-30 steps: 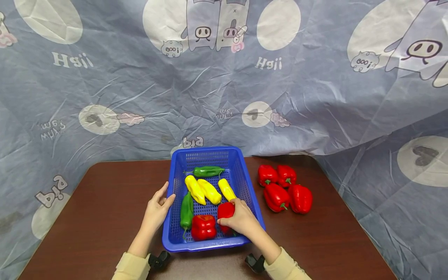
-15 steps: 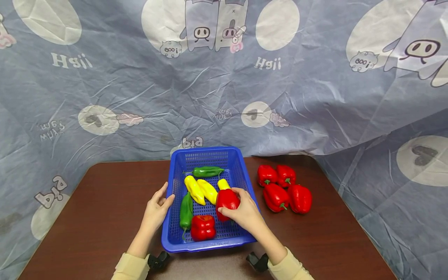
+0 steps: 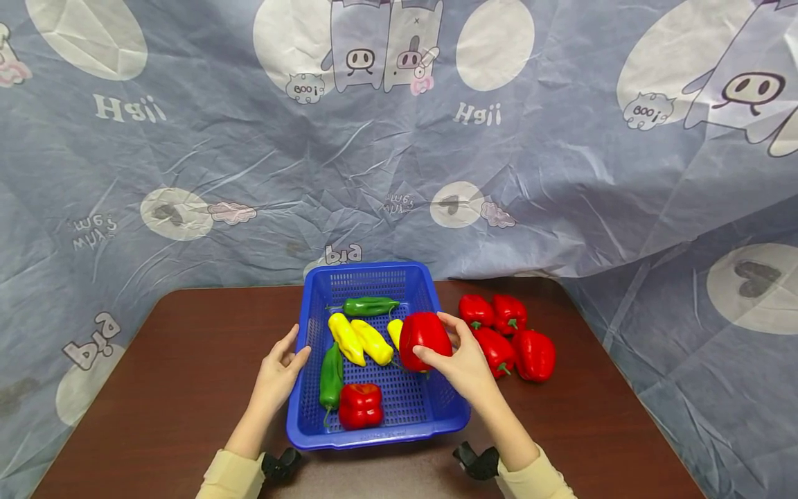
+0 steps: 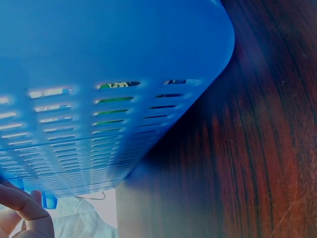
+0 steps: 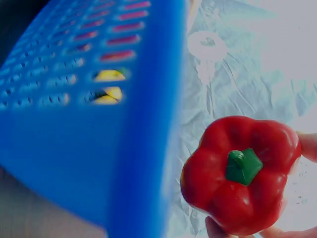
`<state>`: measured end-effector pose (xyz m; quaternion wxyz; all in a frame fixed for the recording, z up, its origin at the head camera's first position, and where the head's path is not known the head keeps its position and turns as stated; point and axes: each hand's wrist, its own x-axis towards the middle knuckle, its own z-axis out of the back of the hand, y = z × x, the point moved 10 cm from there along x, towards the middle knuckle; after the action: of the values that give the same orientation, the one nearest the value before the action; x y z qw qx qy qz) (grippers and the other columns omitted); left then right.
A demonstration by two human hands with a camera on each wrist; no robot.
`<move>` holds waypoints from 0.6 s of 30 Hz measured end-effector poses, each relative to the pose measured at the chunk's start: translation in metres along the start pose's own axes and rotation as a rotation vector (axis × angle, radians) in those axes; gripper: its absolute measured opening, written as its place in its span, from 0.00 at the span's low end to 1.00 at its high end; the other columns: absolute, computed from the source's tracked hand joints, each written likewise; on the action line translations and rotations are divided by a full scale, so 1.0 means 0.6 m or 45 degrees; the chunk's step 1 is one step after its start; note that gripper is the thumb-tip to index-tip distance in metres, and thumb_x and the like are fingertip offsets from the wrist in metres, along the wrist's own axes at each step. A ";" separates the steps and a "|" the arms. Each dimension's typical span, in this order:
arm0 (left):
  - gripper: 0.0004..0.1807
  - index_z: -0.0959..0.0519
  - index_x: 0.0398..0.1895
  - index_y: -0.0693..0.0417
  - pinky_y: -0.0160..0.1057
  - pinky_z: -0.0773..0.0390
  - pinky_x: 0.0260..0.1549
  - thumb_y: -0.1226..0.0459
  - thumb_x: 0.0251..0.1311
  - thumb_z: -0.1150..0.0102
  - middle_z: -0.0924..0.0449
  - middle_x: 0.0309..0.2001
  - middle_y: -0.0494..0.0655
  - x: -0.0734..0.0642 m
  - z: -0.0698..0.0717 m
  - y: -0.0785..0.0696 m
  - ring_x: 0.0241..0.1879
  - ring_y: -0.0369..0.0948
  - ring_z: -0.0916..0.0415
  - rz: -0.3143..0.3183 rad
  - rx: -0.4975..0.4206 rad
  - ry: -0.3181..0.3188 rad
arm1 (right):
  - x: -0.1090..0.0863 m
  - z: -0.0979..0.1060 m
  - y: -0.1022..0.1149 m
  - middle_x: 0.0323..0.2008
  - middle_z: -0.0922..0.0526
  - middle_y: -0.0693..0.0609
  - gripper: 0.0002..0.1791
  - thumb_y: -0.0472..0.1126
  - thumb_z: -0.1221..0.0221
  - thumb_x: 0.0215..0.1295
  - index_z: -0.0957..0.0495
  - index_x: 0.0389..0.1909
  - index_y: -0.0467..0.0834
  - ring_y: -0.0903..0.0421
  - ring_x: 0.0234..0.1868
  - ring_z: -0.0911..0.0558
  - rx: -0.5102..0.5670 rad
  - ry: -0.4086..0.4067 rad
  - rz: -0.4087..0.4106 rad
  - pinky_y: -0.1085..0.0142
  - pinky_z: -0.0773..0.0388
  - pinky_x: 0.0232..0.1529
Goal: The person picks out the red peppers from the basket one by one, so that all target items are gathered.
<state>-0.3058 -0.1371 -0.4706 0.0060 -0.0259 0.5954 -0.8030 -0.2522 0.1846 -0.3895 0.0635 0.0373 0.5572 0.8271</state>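
A red bell pepper [image 3: 425, 341] is gripped by my right hand [image 3: 469, 360] above the right side of the blue basket [image 3: 374, 441]. Its green stem [image 5: 243, 166] faces the right wrist camera. My left hand [image 3: 280, 367] holds the basket's left rim, with the thumb across it; the left wrist view shows only part of its fingers [image 4: 29, 210]. Inside the basket are another red bell pepper [image 3: 361, 406], yellow peppers [image 3: 373, 341] and green peppers [image 3: 370, 306]. The held pepper partly covers a yellow pepper [image 3: 395, 331].
Several red bell peppers [image 3: 535, 355] lie grouped to the right of the basket on the brown wooden table [image 3: 206, 346]. A grey patterned cloth [image 3: 349, 166] hangs behind the table's far edge. Black wrist mounts [image 3: 476, 461] sit on both forearms.
My right hand has lifted the red bell pepper from the basket's near right corner and carried it up and rightward, toward the right rim. My left hand stays at the left rim.
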 end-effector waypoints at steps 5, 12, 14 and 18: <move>0.33 0.37 0.74 0.55 0.28 0.31 0.23 0.63 0.66 0.39 0.31 0.44 0.57 0.002 0.001 0.001 0.21 0.30 0.36 -0.006 0.005 -0.006 | -0.002 0.031 0.003 0.63 0.27 0.40 0.41 0.43 0.32 0.58 0.38 0.71 0.45 0.43 0.61 0.25 0.116 -0.007 0.008 0.53 0.19 0.54; 0.34 0.37 0.74 0.56 0.28 0.32 0.23 0.62 0.66 0.39 0.31 0.45 0.56 0.000 0.002 0.000 0.21 0.30 0.36 -0.008 0.017 0.002 | -0.005 0.084 -0.013 0.67 0.33 0.44 0.39 0.37 0.36 0.62 0.41 0.73 0.45 0.56 0.60 0.28 0.255 -0.045 -0.029 0.79 0.24 0.50; 0.34 0.38 0.74 0.56 0.28 0.31 0.23 0.62 0.66 0.39 0.31 0.45 0.56 0.000 0.002 -0.001 0.21 0.30 0.36 -0.011 0.012 0.004 | -0.008 0.102 -0.023 0.68 0.35 0.46 0.39 0.37 0.37 0.63 0.43 0.74 0.45 0.59 0.60 0.30 0.266 -0.060 -0.050 0.82 0.26 0.49; 0.34 0.37 0.74 0.56 0.28 0.31 0.23 0.63 0.66 0.39 0.30 0.46 0.57 -0.001 0.001 -0.004 0.22 0.30 0.36 -0.016 0.000 0.000 | -0.016 0.137 -0.045 0.69 0.39 0.51 0.40 0.39 0.37 0.65 0.45 0.75 0.46 0.62 0.62 0.35 0.286 -0.095 -0.090 0.85 0.31 0.51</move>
<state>-0.3048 -0.1372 -0.4683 0.0010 -0.0296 0.5951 -0.8031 -0.2300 0.2684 -0.3835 0.1087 0.0553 0.6447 0.7547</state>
